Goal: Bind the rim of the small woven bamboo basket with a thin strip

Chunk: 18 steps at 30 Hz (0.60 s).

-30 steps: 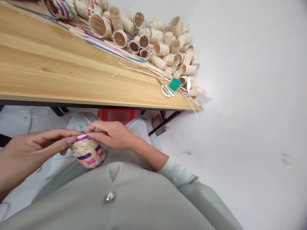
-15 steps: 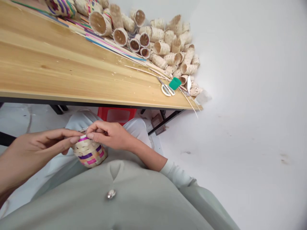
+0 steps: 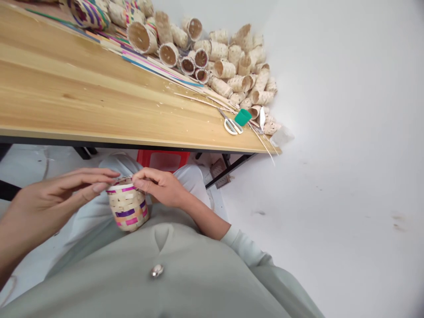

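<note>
A small woven basket [image 3: 128, 207] of pale strips with purple, pink and orange patches stands nearly upright against my lap. Its rim carries a white band with magenta below it. My right hand [image 3: 159, 185] pinches the rim at the right side, thumb outside and fingers curled over. At the left edge of the rim is my left hand [image 3: 73, 187], its fingers stretched out and the thumb apart from them. The fingertips reach over the rim; whether they touch it I cannot tell. Most of the basket's inside is hidden.
On the wooden table [image 3: 99, 106] lie white-handled scissors [image 3: 232, 126], a green cup-like piece [image 3: 243, 117] and coloured strips [image 3: 155, 68]. Several woven cylinders [image 3: 225, 68] are heaped along the wall. Under the table stands a red stool [image 3: 162, 161].
The basket has turned more upright and its rim shows more. My left fingers have loosened from their pinch and straightened; my right hand has shifted slightly right along the rim.
</note>
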{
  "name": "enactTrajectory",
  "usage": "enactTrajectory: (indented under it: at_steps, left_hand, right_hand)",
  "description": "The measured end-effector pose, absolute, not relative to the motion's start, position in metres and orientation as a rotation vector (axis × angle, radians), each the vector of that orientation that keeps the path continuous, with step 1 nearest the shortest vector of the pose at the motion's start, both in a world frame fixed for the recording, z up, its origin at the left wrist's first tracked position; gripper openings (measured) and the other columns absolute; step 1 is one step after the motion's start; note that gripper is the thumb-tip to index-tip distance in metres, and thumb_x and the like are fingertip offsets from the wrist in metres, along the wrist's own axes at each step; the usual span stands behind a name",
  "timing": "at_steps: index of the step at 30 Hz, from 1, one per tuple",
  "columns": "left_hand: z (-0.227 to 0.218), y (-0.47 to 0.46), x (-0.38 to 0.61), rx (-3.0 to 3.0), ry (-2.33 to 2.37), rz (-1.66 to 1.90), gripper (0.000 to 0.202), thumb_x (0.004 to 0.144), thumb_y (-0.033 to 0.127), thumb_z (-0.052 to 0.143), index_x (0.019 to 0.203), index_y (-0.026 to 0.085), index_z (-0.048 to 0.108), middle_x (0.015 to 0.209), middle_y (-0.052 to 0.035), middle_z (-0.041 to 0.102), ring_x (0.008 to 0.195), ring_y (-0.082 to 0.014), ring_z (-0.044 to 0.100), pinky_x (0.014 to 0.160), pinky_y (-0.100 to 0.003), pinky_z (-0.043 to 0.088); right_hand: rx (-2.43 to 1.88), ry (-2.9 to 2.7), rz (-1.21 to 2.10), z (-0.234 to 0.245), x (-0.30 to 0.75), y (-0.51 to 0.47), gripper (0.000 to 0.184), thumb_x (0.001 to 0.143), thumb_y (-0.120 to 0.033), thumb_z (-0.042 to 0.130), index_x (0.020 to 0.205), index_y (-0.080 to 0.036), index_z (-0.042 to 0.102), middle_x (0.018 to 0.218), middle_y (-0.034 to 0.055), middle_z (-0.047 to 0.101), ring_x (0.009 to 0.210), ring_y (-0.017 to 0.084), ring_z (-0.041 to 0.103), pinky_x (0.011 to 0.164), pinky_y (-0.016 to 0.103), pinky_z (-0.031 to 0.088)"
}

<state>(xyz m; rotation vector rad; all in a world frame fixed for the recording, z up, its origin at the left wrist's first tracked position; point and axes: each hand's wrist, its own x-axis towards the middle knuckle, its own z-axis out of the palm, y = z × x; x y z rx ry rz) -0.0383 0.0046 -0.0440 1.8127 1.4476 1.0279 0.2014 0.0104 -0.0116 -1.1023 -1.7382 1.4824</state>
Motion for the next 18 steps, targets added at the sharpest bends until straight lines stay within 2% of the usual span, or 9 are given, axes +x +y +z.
enactTrajectory:
  at_steps: [2,5,7,11,14,16,18]
  left_hand:
    - [-0.044,0.002,-0.034,1.769,1.396,1.037,0.054,0.075,0.082,0.064,0.077,0.03,0.079,0.1,-0.0055,0.081,0.096,-0.0273,0.075,0.091,-0.038,0.061]
    - [-0.044,0.005,-0.031,1.801,1.373,1.012,0.06,0.071,0.087,0.063,0.069,0.03,0.079,0.089,-0.0059,0.079,0.088,-0.0262,0.073,0.085,-0.036,0.06]
    - [-0.043,0.011,-0.032,1.864,1.31,0.977,0.061,0.073,0.088,0.059,0.067,0.03,0.078,0.084,-0.0056,0.078,0.084,-0.025,0.072,0.08,-0.034,0.06]
    - [-0.036,0.016,-0.035,2.062,1.14,0.952,0.055,0.085,0.079,0.054,0.068,0.033,0.078,0.077,-0.002,0.077,0.08,-0.0223,0.07,0.073,-0.028,0.057]
    - [-0.028,0.007,-0.032,2.22,1.114,0.988,0.042,0.092,0.066,0.055,0.075,0.036,0.078,0.077,0.002,0.077,0.08,-0.0211,0.069,0.071,-0.029,0.053]
    - [-0.021,-0.002,-0.027,2.286,1.096,1.033,0.035,0.094,0.061,0.056,0.08,0.038,0.078,0.08,0.0036,0.079,0.079,-0.0213,0.069,0.072,-0.032,0.052]
    - [-0.015,-0.007,-0.023,2.25,1.104,1.058,0.035,0.092,0.064,0.057,0.081,0.04,0.08,0.081,0.0038,0.08,0.077,-0.0219,0.069,0.073,-0.034,0.053]
  right_hand:
    - [-1.03,-1.775,1.472,-0.016,0.203,0.011,0.012,0.099,-0.025,0.061,0.09,-0.018,0.063,0.096,-0.0011,0.066,0.089,0.01,0.058,0.082,0.018,0.044]
    - [-0.963,-1.902,1.429,-0.019,0.204,0.013,0.014,0.101,-0.025,0.057,0.09,-0.018,0.061,0.098,0.0002,0.066,0.09,0.01,0.058,0.083,0.019,0.044]
    - [-0.991,-2.029,1.374,-0.016,0.205,0.013,0.014,0.103,-0.025,0.055,0.092,-0.018,0.061,0.099,0.0005,0.066,0.089,0.011,0.058,0.082,0.019,0.044]
    - [-1.155,-2.216,1.164,0.003,0.209,0.005,0.013,0.105,-0.026,0.053,0.103,-0.021,0.065,0.1,-0.0006,0.069,0.091,0.011,0.061,0.08,0.021,0.043]
    - [-1.194,-2.241,1.011,0.015,0.212,-0.007,0.02,0.101,-0.036,0.063,0.116,-0.023,0.067,0.087,-0.0038,0.067,0.084,0.011,0.062,0.072,0.021,0.042]
    - [-1.125,-2.232,0.946,0.016,0.214,-0.012,0.023,0.099,-0.039,0.066,0.114,-0.022,0.068,0.083,-0.0052,0.066,0.077,0.009,0.06,0.07,0.02,0.041]
    - [-1.061,-2.203,0.925,0.012,0.216,-0.014,0.015,0.1,-0.033,0.066,0.106,-0.019,0.069,0.088,-0.0056,0.068,0.076,0.007,0.059,0.071,0.018,0.042]
